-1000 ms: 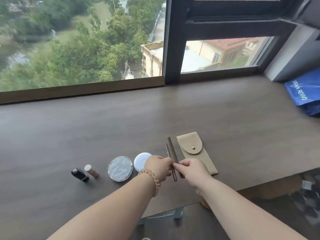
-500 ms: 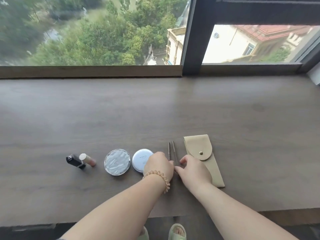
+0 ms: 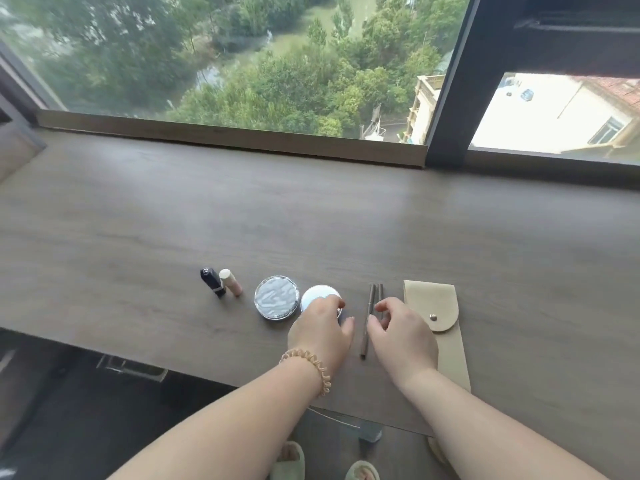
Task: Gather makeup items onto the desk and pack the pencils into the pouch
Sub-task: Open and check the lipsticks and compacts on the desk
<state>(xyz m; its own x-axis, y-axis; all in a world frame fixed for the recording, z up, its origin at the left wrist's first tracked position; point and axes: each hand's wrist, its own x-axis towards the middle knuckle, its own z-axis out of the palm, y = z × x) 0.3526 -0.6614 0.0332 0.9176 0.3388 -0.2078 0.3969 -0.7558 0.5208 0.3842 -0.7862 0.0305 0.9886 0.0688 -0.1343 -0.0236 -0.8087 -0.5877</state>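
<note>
Both hands have let go of the pencils point(image 3: 371, 317), now flat on the desk point(image 3: 311, 220) at the closed pouch's point(image 3: 437, 320) nine o'clock; left hand point(image 3: 320, 332) and right hand point(image 3: 401, 336) hover empty, fingers loosely spread, gathering apparently done, unsnapping likely next.

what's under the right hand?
The lower part of one pencil; only its top shows past the fingers. The right hand also covers part of the pouch. Whether it touches either cannot be seen.

Soft daylight from the window point(image 3: 242, 64), faint shadows, wide-angle edge distortion, slight motion blur
</note>
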